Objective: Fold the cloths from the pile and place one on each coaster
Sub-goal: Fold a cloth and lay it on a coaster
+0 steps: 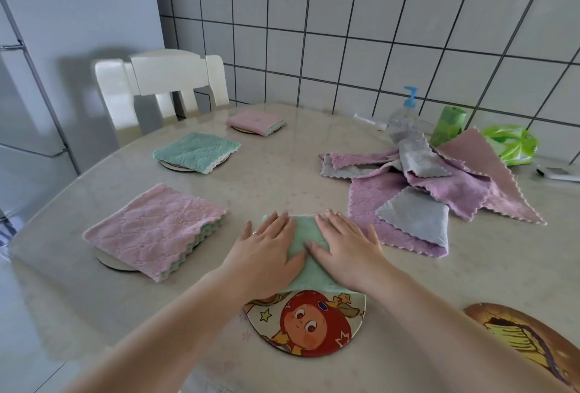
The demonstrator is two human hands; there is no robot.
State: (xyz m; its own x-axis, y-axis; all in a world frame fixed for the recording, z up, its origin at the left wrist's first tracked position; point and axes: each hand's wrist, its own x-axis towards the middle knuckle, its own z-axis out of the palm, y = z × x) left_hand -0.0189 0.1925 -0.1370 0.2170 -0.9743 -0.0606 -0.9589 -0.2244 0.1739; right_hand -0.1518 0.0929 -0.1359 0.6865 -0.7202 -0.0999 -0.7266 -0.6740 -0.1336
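both hands lie flat, fingers spread: left hand (266, 251), then right hand (343, 250), pressing the green cloth (309, 237) at lower centre, half off the cartoon coaster (309, 323); uncentred, it may slide off.

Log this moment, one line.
both hands flat on green cloth | cloth partly on cartoon coaster | three coasters done | pile remains

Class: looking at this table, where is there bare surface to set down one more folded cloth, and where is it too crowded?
Free: the middle strip between the green folded cloth and the cloth pile; also the near-left tabletop below the near pink folded cloth. Crowded: the back right, with the pump bottle, the green roll and the pile.
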